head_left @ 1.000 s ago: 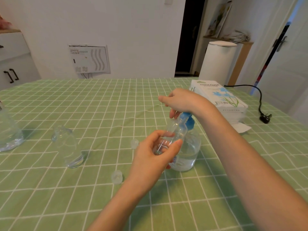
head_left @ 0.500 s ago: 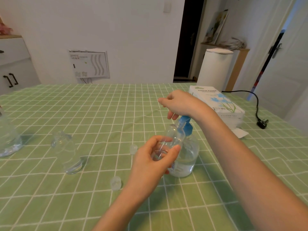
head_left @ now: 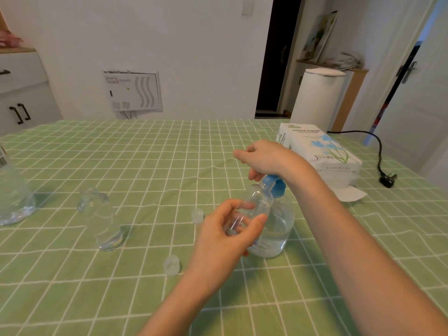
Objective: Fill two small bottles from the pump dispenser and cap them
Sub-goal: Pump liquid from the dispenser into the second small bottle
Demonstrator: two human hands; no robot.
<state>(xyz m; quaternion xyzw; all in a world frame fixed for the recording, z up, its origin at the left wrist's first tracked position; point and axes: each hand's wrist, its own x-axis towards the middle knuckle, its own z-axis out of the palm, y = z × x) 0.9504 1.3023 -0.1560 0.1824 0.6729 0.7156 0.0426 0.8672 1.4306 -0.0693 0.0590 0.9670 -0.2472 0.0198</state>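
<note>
My left hand (head_left: 225,236) grips a small clear bottle (head_left: 257,202), tilted with its mouth up against the blue nozzle of the pump dispenser (head_left: 278,226). Clear liquid fills part of the dispenser. My right hand (head_left: 264,157) lies over the blue pump head (head_left: 276,186), fingers curled down around it. A second small clear bottle (head_left: 101,219) stands uncapped to the left. Two clear caps lie loose on the cloth, one (head_left: 196,215) near my left hand and one (head_left: 171,264) nearer to me.
A green checked cloth (head_left: 145,166) covers the table. A large clear bottle (head_left: 12,197) stands at the left edge. A tissue pack (head_left: 322,151) lies behind my right arm, with a black cord and plug (head_left: 388,179) beyond it.
Both hands keep their hold on the small bottle and the pump head. My head has tipped up a little, so the table sits lower in view.
</note>
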